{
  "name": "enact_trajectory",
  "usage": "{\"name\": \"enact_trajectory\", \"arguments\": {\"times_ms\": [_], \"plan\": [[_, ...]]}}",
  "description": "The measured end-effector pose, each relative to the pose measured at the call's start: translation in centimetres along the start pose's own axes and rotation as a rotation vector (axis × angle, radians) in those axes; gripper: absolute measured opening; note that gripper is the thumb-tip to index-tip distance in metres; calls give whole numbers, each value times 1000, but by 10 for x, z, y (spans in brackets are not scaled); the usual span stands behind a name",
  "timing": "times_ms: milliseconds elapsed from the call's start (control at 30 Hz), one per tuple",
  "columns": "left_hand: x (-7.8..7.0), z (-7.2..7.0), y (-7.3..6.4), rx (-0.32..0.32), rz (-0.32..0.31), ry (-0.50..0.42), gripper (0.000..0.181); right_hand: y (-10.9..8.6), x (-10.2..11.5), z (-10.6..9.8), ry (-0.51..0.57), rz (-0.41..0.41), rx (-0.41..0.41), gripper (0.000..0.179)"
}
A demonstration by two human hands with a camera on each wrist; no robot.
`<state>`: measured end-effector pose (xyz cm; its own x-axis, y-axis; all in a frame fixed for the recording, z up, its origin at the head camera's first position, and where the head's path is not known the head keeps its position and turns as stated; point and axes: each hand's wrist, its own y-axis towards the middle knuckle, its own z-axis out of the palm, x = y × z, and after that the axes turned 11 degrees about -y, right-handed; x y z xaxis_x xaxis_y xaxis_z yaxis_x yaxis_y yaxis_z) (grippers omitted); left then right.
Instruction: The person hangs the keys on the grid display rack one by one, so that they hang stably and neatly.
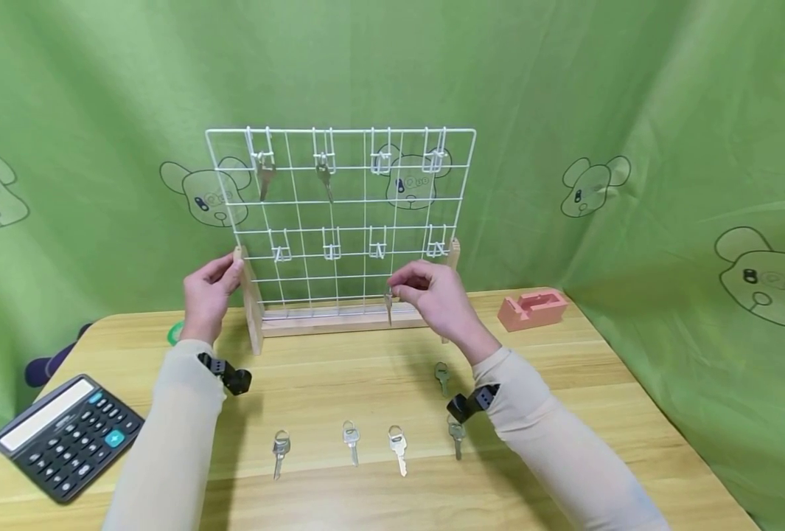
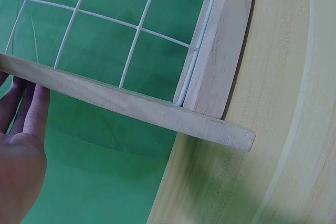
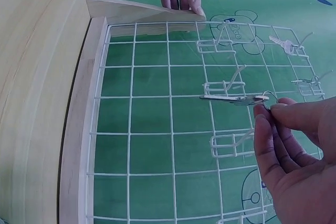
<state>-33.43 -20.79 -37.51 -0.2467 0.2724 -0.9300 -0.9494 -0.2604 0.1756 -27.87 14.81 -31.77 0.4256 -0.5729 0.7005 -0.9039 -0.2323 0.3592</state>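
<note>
In the head view a white wire grid rack (image 1: 352, 130) with hooks stands upright on the table in a wooden stand. Its left wooden post (image 1: 251, 310) is gripped near the top by my left hand (image 1: 208, 299), fingers behind and thumb at the edge. My right hand (image 1: 440, 296) pinches the ring of a key (image 1: 388, 308), which hangs down in front of the lower grid. The right wrist view shows this key (image 3: 236, 99) close by the lower row of hooks. Two keys, a left one (image 1: 266, 177) and another (image 1: 324, 177), hang from upper-row hooks.
Several ringed keys lie on the table, among them one (image 1: 397, 446) at the front and one (image 1: 441, 375) farther back. A black calculator (image 1: 67, 435) is at the left, and a pink holder (image 1: 531, 308) at the back right. Behind the rack hangs a green curtain (image 1: 511, 74).
</note>
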Motion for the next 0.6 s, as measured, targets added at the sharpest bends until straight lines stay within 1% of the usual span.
{"name": "enact_trajectory", "arguments": {"times_ms": [300, 467, 600], "plan": [[-1, 1, -1, -5, 3, 8, 44, 4, 4, -2, -17, -2, -15, 12], [-1, 2, -1, -10, 6, 7, 44, 8, 8, -5, -1, -15, -29, 11], [0, 2, 0, -12, 3, -13, 44, 11, 12, -7, 26, -31, -45, 11]]}}
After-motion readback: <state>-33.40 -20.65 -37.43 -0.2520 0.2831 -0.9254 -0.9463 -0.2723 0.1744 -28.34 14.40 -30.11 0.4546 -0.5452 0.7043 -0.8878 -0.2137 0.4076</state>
